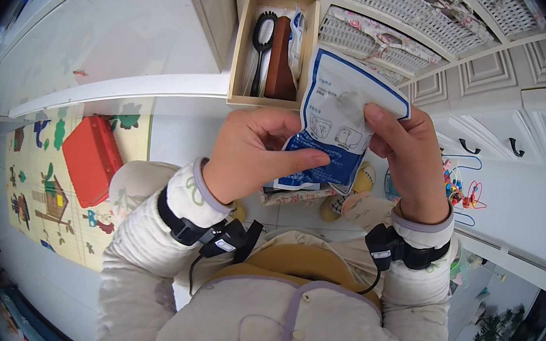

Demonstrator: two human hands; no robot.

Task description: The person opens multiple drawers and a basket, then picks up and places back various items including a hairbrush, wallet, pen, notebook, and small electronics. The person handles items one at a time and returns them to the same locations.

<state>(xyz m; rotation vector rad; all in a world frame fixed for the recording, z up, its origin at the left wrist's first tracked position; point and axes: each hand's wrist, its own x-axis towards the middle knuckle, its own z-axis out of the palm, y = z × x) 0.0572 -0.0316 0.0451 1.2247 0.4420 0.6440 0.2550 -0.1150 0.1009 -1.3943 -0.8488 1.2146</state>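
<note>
Both hands hold a blue-and-white plastic packet (332, 121) with printed pictures and writing, tilted in front of me. My left hand (267, 154) grips its lower left edge, thumb across the front. My right hand (403, 150) pinches its right side, thumb on the printed face. Just beyond my hands is a pulled-out wooden drawer (263, 102). In it lie a black hairbrush (263, 36), a reddish-brown box (281, 69) and another blue-and-white packet (295, 40). Partly hidden below the held packet is a floral-lined basket (295, 199) with things in it.
White wicker baskets (381, 38) with floral lining fill the shelves ahead to the right. A white cabinet (118, 13) stands at the left. A red case (91, 161) lies on the patterned play mat (58, 195). A bead maze toy (459, 191) is at the right.
</note>
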